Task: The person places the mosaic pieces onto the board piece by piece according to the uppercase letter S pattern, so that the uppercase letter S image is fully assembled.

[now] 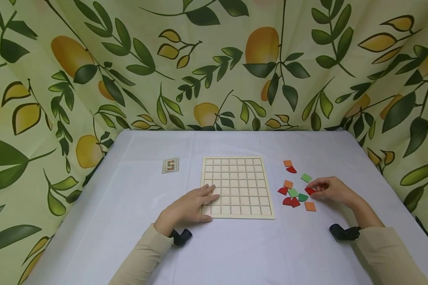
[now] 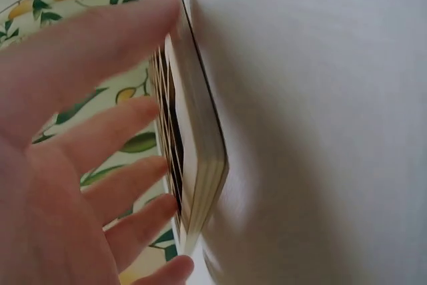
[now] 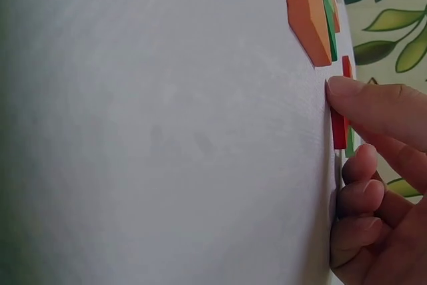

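Note:
A square wooden board (image 1: pixel 239 216) with a grid of shallow cells lies flat on the table. My left hand (image 1: pixel 190 204) rests on its near left corner, fingers spread over the grid and thumb along the near edge; the left wrist view shows the layered side of the board (image 2: pixel 212 171). To the right, my right hand (image 1: pixel 334 190) pinches a red quarter-circle tile (image 1: pixel 310 191) between thumb and fingers. The right wrist view has that red tile (image 3: pixel 338 128) on edge, low over the cloth, partly hidden by the thumb.
Loose tiles lie between board and right hand: several red quarter-circles (image 1: pixel 287 201), orange squares (image 1: pixel 310 206), light green squares (image 1: pixel 306 177) and a dark green piece (image 1: pixel 302 197). A small pattern card (image 1: pixel 170 165) lies left of the board. A leaf-print curtain (image 1: pixel 214 79) borders the white table (image 1: pixel 235 249).

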The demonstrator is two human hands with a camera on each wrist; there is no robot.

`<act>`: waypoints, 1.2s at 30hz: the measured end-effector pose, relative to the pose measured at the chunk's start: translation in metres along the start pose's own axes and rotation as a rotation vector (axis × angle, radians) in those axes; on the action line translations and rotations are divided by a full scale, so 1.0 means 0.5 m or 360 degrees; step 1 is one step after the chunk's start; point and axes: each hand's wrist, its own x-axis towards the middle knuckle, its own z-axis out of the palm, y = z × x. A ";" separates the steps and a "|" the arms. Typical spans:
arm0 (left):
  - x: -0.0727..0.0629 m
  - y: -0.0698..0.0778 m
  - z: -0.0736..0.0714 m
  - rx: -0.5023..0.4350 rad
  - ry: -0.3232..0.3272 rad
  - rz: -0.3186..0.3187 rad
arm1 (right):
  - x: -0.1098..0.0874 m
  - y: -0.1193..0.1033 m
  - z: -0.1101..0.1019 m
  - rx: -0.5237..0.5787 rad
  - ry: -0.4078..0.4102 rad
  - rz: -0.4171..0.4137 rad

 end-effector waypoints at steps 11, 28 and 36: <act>0.003 0.000 0.004 0.0062 -0.0035 -0.0030 | 0.005 -0.002 0.001 -0.0010 0.0030 0.0046; 0.005 0.001 0.013 0.0004 -0.0047 -0.0022 | 0.015 -0.061 0.021 0.0063 0.0179 0.0019; 0.004 0.004 0.013 0.0021 -0.0022 -0.0030 | 0.035 -0.090 0.040 0.0103 0.0250 0.0065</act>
